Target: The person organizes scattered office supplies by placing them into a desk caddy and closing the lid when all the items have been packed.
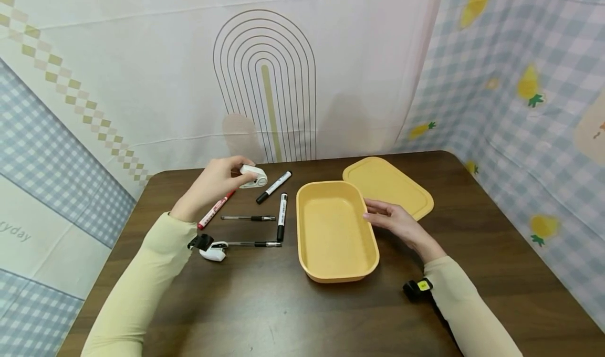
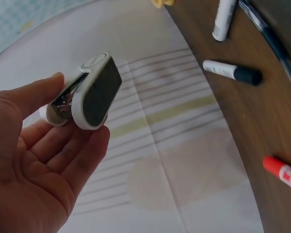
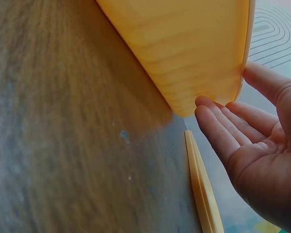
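And here's the left hand (image 1: 218, 180), pinching a white mini stapler (image 2: 101, 94) aloft, left of the container: rounded plastic shell, flat dark base, metal glinting inside! The right hand (image 1: 399, 224), well apart from it, has loosely extended fingers touching the outer wall and thumb at the rim of a smooth yellow container (image 1: 336, 236), a deep, round-cornered oblong. Just behind that lies its flat yellow lid (image 1: 389, 186), edged with a groove. Over on the left, a slim red marker (image 1: 215, 211), two white-barrelled, black-capped markers (image 1: 282, 210), two clear-barrelled pens (image 1: 246, 218) and a small white object (image 1: 215, 252), all on a dark wood-grain tabletop (image 1: 264, 315). Behind hangs creased, printed fabric (image 1: 359, 58).
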The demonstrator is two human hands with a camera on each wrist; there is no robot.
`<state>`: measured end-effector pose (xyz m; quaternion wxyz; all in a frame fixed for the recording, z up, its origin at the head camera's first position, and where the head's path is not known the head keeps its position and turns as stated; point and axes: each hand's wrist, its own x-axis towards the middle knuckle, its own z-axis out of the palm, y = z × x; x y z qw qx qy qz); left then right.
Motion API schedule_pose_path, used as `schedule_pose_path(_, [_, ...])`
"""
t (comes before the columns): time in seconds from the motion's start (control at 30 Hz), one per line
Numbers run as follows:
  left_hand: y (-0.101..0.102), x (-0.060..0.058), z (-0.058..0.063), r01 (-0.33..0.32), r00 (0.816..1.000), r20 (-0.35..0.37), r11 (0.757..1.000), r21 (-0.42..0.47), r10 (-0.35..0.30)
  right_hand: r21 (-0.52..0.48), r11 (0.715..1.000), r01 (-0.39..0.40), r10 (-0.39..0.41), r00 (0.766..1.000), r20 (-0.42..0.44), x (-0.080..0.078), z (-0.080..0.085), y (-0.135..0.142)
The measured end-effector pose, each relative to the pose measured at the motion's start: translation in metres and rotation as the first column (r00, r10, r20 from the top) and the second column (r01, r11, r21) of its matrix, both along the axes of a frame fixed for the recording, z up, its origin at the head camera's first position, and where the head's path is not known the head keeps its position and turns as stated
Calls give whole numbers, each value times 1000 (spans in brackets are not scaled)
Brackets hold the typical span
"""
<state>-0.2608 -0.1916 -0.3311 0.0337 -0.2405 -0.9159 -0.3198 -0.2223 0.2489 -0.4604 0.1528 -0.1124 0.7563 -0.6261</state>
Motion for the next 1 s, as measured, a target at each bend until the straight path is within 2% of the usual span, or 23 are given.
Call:
schedule_pose_path(0.33, [30, -16, 3, 48, 997, -55, 999, 5, -48, -13, 1000, 1, -1, 1000, -12, -1, -1, 0])
schedule_pose_path(0.63, [59, -27, 4, 112, 993, -31, 992, 59, -110, -29, 1000, 3, -3, 1000, -6, -1, -1, 1])
schedule_pose_path(0.87, [87, -30, 11, 135, 991, 1, 988, 79, -135, -39, 999, -5, 5, 1000, -4, -1, -2, 2])
schedule_pose_path(1.0, [102, -30, 17, 177, 984, 14, 978, 112, -179, -50, 999, -7, 7, 1000, 2, -2, -4, 1])
